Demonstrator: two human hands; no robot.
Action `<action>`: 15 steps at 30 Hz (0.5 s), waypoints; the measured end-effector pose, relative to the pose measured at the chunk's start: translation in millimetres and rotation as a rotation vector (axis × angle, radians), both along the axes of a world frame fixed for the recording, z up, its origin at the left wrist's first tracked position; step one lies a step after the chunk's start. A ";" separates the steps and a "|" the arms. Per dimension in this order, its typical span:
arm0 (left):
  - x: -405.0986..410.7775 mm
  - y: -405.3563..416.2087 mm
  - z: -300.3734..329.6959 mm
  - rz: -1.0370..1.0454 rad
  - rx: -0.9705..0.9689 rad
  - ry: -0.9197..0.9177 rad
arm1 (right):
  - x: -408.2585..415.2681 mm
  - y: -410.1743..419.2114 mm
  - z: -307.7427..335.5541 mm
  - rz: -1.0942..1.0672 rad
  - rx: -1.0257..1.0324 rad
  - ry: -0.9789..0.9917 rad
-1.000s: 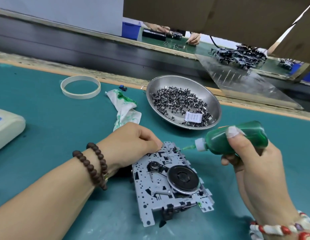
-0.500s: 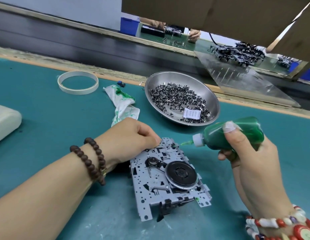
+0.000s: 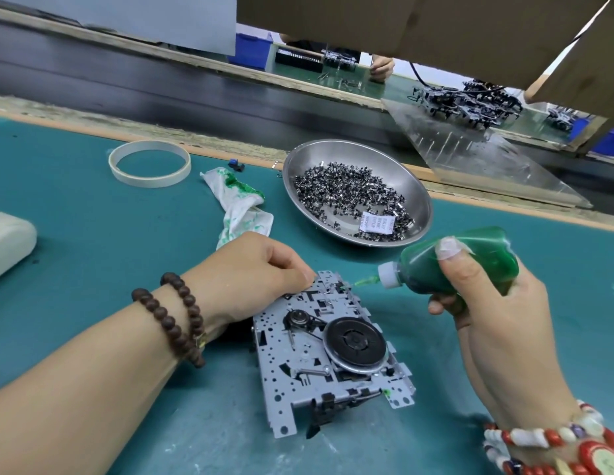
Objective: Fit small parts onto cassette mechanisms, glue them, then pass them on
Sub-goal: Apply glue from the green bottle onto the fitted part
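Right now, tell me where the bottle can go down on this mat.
Bare mat lies right of the right hand, below the steel bowl. More lies between the tape ring and the left hand. It is crowded around the mechanism, the stained rag and the bottle.

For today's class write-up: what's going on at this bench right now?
A person is gluing a cassette mechanism on a green mat. The left hand steadies its far edge, while the right hand holds a green glue bottle with its nozzle at the far corner. A bowl of small parts sits behind.
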State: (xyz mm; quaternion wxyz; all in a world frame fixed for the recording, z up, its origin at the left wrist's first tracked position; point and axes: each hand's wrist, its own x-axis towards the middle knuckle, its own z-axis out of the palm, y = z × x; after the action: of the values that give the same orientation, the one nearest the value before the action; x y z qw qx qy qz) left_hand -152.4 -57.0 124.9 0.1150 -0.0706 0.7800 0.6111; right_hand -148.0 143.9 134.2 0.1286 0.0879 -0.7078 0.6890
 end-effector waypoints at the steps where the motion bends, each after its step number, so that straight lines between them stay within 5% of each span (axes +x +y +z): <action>1: -0.1 -0.2 0.0 0.000 -0.001 0.000 | 0.2 -0.4 0.2 -0.004 -0.004 0.002; 15: 0.1 -0.4 -0.1 -0.004 0.010 -0.016 | -0.8 -1.3 -0.1 -0.011 -0.028 0.014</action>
State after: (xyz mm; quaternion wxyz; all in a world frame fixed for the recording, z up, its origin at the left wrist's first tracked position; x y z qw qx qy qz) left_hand -152.3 -57.4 124.8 0.1229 -0.0736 0.7761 0.6141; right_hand -148.7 142.7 134.1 0.1385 0.0871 -0.6976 0.6976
